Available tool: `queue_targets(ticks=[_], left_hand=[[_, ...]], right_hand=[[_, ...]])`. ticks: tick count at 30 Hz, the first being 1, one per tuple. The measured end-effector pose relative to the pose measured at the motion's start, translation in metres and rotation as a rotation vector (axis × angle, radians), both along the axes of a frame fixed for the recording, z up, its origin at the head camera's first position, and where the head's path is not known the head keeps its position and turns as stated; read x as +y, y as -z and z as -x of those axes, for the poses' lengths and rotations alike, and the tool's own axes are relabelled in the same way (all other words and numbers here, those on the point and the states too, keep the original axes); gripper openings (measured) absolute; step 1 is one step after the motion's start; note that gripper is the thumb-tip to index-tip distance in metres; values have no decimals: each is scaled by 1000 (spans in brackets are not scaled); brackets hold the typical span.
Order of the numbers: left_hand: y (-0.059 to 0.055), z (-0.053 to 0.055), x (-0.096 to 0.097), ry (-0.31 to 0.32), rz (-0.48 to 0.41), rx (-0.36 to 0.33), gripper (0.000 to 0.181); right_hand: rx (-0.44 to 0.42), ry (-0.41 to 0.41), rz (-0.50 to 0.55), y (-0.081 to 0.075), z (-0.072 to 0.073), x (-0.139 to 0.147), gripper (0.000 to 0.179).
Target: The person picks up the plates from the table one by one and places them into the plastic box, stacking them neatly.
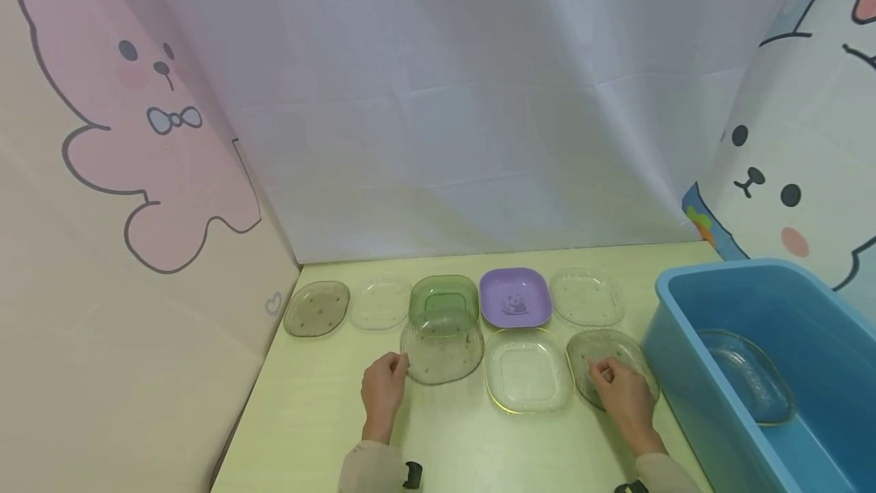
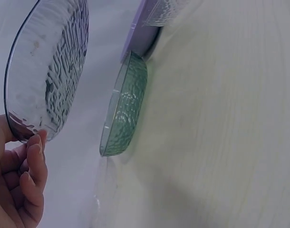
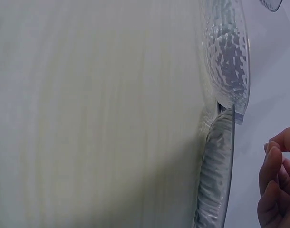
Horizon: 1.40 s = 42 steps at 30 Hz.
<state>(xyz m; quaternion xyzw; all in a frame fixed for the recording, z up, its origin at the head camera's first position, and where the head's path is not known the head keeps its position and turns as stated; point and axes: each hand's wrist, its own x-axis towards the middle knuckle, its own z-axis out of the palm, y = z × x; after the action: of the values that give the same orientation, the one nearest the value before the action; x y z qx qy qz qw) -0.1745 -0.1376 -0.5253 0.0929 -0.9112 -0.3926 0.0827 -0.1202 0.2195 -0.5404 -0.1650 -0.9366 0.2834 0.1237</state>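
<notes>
My left hand (image 1: 385,390) pinches the left rim of a clear grey, square-round plate (image 1: 443,360) between thumb and fingers. In the left wrist view this rippled plate (image 2: 64,76) is lifted and tilted above the table, and in the head view it overlaps the front of a green see-through dish (image 1: 445,291). My right hand (image 1: 624,402) hovers over another clear grey plate (image 1: 609,345) with its fingers loosely bent and holding nothing. Between the hands lies a clear plate with a gold rim (image 1: 529,371).
Along the back row are a grey plate (image 1: 317,309), a clear plate (image 1: 380,301), a purple plate with a panda print (image 1: 515,286) and another clear plate (image 1: 587,297). A deep blue tub (image 1: 705,371) at the right holds a gold-rimmed clear dish (image 1: 746,375).
</notes>
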Motion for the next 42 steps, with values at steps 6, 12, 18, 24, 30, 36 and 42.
queue_targets(ticks=[6, 12, 18, 24, 30, 36, 42], left_hand=[[-11, 1, 3, -6, -16, 55, 22], [-21, 2, 3, -29, -37, 116, 21], [-29, 0, 2, -35, -47, 196, 20], [-37, -1, 5, -28, -55, 291, 20], [-42, 1, 8, -28, -67, 304, 20], [-42, 2, 16, -18, -97, 296, 19], [-41, 3, 28, 23, -119, 304, 19]], right_hand=[[-17, -6, 8, 0, 0, 0, 25], [-9, -5, 10, 0, 0, -2, 23], [-2, -9, 8, 0, -1, -3, 22], [15, -12, 5, 1, -1, -3, 22], [18, -24, 14, 2, -1, -3, 22], [25, -29, 15, 1, -2, -3, 23], [15, -19, 13, 1, -1, -5, 24]])
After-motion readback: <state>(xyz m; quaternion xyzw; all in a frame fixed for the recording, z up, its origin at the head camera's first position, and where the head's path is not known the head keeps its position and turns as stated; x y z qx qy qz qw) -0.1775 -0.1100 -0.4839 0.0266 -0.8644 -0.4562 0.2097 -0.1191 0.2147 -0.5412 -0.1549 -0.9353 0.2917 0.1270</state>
